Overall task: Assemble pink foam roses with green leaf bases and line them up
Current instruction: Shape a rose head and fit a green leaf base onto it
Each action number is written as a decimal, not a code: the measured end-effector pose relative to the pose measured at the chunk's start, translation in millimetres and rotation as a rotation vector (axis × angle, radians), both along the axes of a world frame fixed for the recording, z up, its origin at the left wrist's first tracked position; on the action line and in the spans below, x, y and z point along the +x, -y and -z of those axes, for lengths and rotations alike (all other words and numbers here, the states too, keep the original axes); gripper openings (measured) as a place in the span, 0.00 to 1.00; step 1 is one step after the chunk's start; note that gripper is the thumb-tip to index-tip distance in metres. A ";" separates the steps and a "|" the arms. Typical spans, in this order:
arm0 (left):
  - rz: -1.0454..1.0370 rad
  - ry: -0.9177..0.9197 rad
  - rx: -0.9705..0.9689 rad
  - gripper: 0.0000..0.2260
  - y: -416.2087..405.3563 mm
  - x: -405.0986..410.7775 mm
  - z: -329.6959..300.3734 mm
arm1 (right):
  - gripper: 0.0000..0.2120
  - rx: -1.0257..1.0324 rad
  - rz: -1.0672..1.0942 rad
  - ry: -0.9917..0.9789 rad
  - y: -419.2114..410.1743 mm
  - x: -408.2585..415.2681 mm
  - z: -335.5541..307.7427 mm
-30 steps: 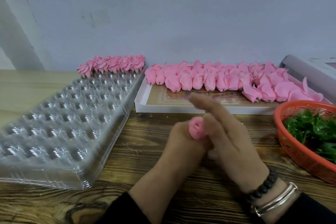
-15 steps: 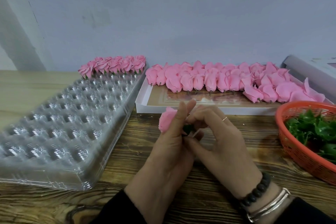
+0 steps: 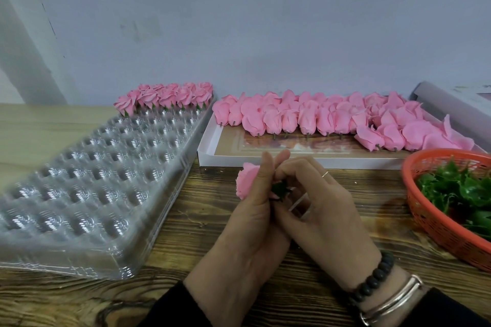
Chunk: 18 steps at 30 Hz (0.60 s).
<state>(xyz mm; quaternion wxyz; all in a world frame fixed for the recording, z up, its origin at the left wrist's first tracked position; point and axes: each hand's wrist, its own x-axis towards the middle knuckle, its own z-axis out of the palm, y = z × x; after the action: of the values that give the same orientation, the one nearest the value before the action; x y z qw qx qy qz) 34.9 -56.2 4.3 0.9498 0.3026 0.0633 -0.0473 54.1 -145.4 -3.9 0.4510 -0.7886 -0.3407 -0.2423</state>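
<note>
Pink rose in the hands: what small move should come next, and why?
Probably push the green leaf base fully up against the pink rose. The left hand grips the bloom, the right hand pinches at its base, and the leaf sits right under the petals.

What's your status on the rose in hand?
Left hand holds rose. Right hand pinches green leaf base at its stem. Finished row sits at tray far end. Nothing in the way.

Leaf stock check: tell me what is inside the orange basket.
The orange basket holds a pile of green leaf bases. Its floor is covered by them, and its right side runs out of frame.
</note>
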 end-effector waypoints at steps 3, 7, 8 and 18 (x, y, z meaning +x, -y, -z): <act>0.006 -0.002 0.002 0.23 -0.5 -0.3 0.0 | 0.14 0.004 -0.006 -0.008 1.0 0.4 0.9; 0.013 -0.016 0.003 0.25 0.1 -0.9 -0.4 | 0.11 0.010 -0.021 -0.030 1.8 1.2 0.9; 0.018 -0.015 -0.007 0.26 0.3 -1.2 -0.6 | 0.11 0.013 -0.025 -0.035 2.0 1.4 0.7; 0.012 0.032 0.085 0.27 0.0 0.6 4.8 | 0.15 0.106 -0.026 -0.128 1.2 -0.4 -0.2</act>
<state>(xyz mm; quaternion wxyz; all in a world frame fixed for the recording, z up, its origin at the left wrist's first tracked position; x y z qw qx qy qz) 35.5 -56.2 -0.5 0.9367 0.3438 0.0484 -0.0454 53.6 -146.6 -3.7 0.5160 -0.7731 -0.3080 -0.2031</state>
